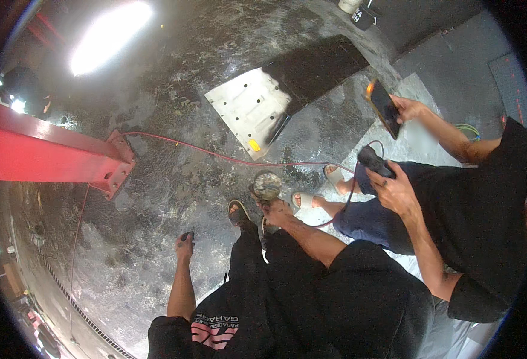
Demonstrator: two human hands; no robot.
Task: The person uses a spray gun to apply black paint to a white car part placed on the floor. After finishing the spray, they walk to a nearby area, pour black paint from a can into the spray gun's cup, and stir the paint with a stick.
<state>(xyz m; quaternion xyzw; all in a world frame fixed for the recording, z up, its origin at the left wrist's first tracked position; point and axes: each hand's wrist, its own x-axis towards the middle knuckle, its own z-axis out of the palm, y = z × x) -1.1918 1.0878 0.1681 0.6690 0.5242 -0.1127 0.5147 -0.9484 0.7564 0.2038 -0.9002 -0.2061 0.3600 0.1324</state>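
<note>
My right hand (278, 212) is closed around a hand-held tool with a round, stained pad (267, 185), the pad turned up toward me. The grip inside my fingers is mostly hidden. Out to the left, my left hand (184, 246) hangs over the floor, fingers curled on a small dark thing (188, 236) too small to name. Ahead on the floor lies a flat panel (245, 105), its near part bare silver with several holes and a yellow label, its far part black.
At right a co-worker holds a phone (386, 107) and a black device (376, 161). A red hose (239, 160) crosses the floor past my feet. A red post (48, 149) is bolted down at left. A bright light (112, 36) glares far left; a black bucket (364, 18) stands at the back.
</note>
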